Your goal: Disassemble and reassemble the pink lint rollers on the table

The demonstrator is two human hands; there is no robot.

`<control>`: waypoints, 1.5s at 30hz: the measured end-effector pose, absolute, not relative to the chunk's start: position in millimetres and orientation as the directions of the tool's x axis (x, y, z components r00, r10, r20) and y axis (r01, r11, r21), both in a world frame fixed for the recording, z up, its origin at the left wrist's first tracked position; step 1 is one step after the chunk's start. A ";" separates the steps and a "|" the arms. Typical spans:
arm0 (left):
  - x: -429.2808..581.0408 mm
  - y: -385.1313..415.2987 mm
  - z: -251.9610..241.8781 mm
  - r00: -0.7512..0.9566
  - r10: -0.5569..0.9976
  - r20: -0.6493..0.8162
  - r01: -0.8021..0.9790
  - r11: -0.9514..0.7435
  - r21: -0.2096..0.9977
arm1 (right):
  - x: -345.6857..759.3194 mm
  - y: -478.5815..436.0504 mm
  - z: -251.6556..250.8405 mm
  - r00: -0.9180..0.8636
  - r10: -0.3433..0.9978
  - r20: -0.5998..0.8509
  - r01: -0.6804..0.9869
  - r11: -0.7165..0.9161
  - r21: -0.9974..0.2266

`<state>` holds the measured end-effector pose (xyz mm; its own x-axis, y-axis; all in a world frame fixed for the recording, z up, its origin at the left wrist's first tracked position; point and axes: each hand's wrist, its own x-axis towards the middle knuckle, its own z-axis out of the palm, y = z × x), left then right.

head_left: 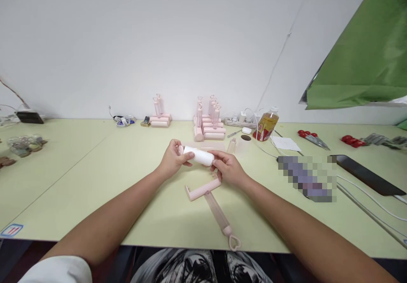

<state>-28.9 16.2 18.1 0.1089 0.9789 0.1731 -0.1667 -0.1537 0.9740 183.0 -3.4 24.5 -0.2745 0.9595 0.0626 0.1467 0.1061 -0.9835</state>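
A white sticky lint roll (199,156) with pink end pieces is held level above the table between both hands. My left hand (170,161) is closed around its left end, thumb lying along the white surface. At the other end, the fingers of my right hand (230,168) are pinched on the pink end piece. Just below the hands lies a pink lint roller handle (203,189), with a clear pinkish grip and a heart-shaped loop towards the table's front edge. A clear pinkish cover (213,146) lies behind the roll, partly hidden by it.
Several assembled pink lint rollers (213,131) stand against the wall, with a smaller group (160,121) to their left. To the right are a bottle of amber liquid (267,124), a power strip (238,122), red-handled scissors (313,138), cables and a black phone-like slab (370,175).
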 end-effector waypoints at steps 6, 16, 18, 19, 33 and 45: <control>-22.7 10.6 18.6 0.103 0.974 0.203 -0.206 -0.178 0.962 | 178.7 -7.6 28.2 -0.250 0.968 -0.018 -0.081 -0.040 -0.996; -15.3 2.9 23.3 0.076 0.996 0.050 -0.373 -0.018 0.928 | 175.2 -7.0 30.9 -0.187 0.974 -0.125 -0.404 -0.192 -0.894; -13.9 1.1 24.1 0.094 0.994 0.048 -0.381 -0.009 0.925 | 175.6 -6.7 31.0 -0.169 0.976 -0.140 -0.433 -0.201 -0.879; -13.2 -0.1 24.5 0.101 0.993 0.053 -0.378 -0.011 0.926 | 176.1 -6.4 31.0 -0.170 0.975 -0.142 -0.447 -0.205 -0.871; -16.7 -7.6 26.2 0.309 0.939 0.151 -0.286 -0.060 0.956 | 182.7 3.2 27.2 -0.263 0.948 -0.182 -0.483 -0.292 -0.825; -22.2 -6.3 28.2 0.420 0.906 0.053 -0.109 -0.007 0.994 | 190.7 -1.8 34.1 -0.475 0.862 -0.175 -0.339 -0.363 -0.868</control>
